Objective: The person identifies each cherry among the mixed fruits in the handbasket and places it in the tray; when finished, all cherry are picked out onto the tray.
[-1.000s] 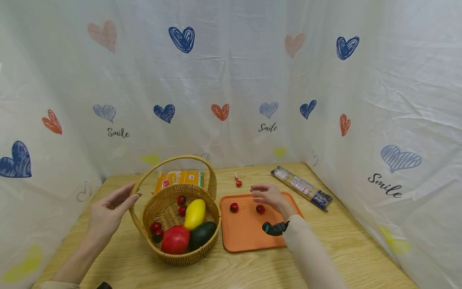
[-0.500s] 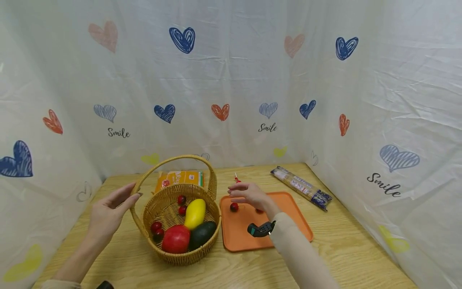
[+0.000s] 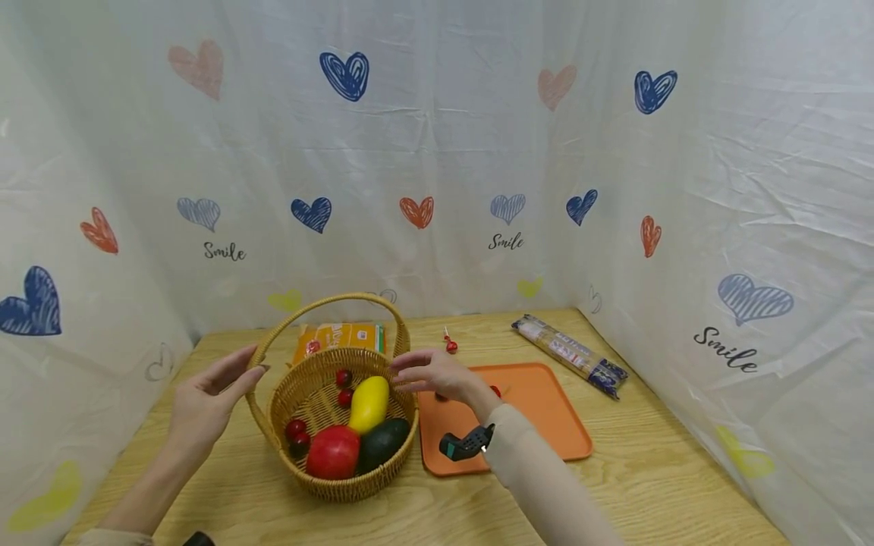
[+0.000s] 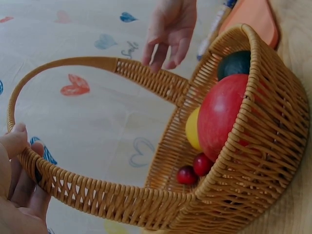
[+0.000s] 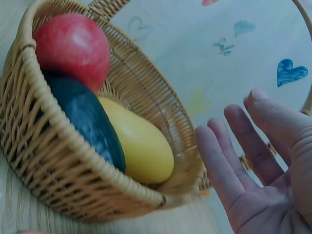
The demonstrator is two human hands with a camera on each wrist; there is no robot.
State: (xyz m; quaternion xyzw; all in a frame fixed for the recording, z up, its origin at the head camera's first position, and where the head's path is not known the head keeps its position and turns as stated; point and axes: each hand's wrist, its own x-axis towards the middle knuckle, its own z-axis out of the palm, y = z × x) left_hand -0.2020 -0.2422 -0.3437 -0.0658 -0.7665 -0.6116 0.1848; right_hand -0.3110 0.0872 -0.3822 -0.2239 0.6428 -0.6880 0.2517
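Observation:
A wicker basket [image 3: 341,489] holds a red fruit [image 3: 332,453], a dark green one [image 3: 384,444], a yellow one [image 3: 369,405] and several cherries. My left hand [image 3: 202,402] grips the left side of its arched handle between thumb and fingers; in the left wrist view the hand [image 4: 22,195] is at the lower left. The right hand [image 3: 440,375] is at the basket's right side, beside the foot of the handle, with fingers apart and nothing held. In the right wrist view that hand [image 5: 265,195] has relaxed fingers near the rim; whether they touch it I cannot tell.
An orange tray [image 3: 532,409] lies right of the basket, with a cherry [image 3: 495,391] and another partly behind the right hand. Behind are an orange packet [image 3: 348,334] and a red lollipop-like item [image 3: 451,346]. A long noodle-like package [image 3: 570,353] lies at the back right.
The right hand has moved left from above the tray to the basket's right side. The left hand and the basket have stayed in place.

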